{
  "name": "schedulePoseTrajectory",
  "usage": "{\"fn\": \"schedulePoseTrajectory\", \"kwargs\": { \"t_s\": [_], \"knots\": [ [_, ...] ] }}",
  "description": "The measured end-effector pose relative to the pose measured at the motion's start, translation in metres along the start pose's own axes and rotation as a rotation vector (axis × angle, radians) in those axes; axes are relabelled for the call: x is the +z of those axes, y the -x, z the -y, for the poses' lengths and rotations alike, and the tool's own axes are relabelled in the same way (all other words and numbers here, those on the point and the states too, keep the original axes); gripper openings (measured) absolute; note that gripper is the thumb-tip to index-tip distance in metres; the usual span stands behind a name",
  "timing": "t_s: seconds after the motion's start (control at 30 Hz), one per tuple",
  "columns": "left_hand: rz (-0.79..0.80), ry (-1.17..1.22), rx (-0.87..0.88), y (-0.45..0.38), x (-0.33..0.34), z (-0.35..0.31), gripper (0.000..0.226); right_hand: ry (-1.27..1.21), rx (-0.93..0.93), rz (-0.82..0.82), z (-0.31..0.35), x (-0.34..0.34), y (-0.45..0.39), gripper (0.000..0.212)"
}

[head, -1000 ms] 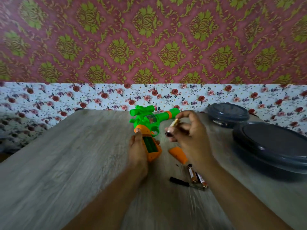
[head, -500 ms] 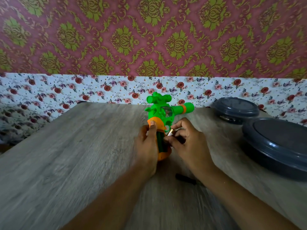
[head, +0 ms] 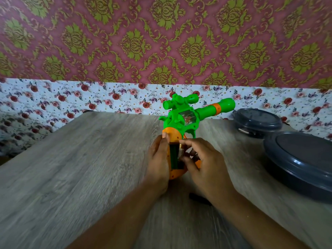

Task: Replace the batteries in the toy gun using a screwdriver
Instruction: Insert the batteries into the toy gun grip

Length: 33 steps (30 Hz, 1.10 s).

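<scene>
Toy gun (head: 186,121) stands grip-down on the surface (head: 80,168), my left hand (head: 159,159) wrapped round its orange grip w/ bay open, right hand (head: 201,159) pinching a battery (head: 180,151) into it; looks light, rigid, slick plastic, so I'd hold at the grip.

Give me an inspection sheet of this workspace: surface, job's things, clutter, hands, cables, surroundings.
Surface: grey wood-grain table.
Job's things: green and orange toy gun held upright, grip compartment open; battery going into it; a dark tool, perhaps the screwdriver, lies partly hidden under the right forearm.
Clutter: two dark grey lidded containers, small and large, at the right.
Hands: left hand grips the gun's handle; right hand pinches the battery.
Cables: nothing seen.
Surroundings: floral wallpaper below, maroon damask wallpaper above.
</scene>
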<state>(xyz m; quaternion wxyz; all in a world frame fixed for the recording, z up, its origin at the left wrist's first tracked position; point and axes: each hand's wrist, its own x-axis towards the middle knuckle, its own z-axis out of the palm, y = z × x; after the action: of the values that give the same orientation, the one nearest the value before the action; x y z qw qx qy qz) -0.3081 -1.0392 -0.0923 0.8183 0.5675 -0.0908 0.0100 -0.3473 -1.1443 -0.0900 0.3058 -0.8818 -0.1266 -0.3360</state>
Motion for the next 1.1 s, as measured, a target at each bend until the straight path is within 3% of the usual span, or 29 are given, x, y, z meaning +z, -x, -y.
{"fn": "schedulePoseTrajectory", "kwargs": {
  "t_s": [0.27,0.43,0.77,1.1],
  "knots": [
    [-0.013,-0.018,-0.003,-0.002,0.0,0.004,0.028,0.005,0.002,0.003,-0.004,-0.005,0.003,0.027],
    [0.029,-0.017,0.006,-0.002,0.001,0.007,0.028,0.011,-0.014,0.028,-0.005,-0.003,0.004,0.037],
    [-0.036,-0.073,-0.023,-0.004,0.0,0.009,0.021,0.043,0.017,0.107,-0.004,0.004,0.006,0.042],
    [0.023,-0.1,-0.022,0.0,0.003,0.008,0.018,0.131,0.0,0.196,-0.004,-0.004,0.005,0.03]
  ]
}}
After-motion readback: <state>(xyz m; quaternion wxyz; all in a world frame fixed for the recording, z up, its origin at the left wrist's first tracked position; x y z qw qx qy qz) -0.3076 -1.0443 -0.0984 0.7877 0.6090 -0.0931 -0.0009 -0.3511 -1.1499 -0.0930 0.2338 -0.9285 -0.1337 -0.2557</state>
